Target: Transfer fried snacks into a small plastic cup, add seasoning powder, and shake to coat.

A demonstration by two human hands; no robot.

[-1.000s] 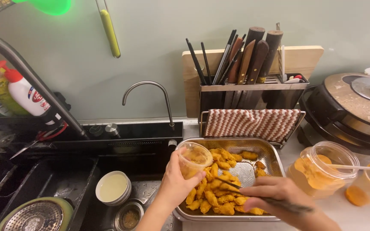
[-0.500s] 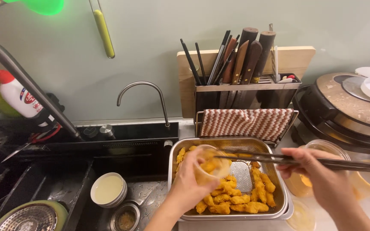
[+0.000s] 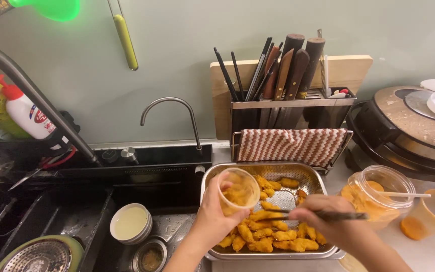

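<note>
The left hand (image 3: pixel 212 214) grips a small clear cup (image 3: pixel 238 189) over the metal tray (image 3: pixel 303 171), while the right hand (image 3: pixel 336 221), closed on chopsticks (image 3: pixel 323 215), pinches a fried piece (image 3: pixel 265 215) and should lift it carefully into the cup.

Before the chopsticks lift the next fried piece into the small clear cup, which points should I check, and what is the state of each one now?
1. Left hand holds the small clear plastic cup tilted over the tray: ok.
2. Right hand grips the dark chopsticks: ok.
3. Chopstick tips reach a golden fried piece: ok; firm grip: cannot tell.
4. Room left in the cup: cannot tell.
5. Rectangular steel tray flat beside the sink: ok.
6. Clear jar of orange sauce apart from the right hand: ok.
</note>
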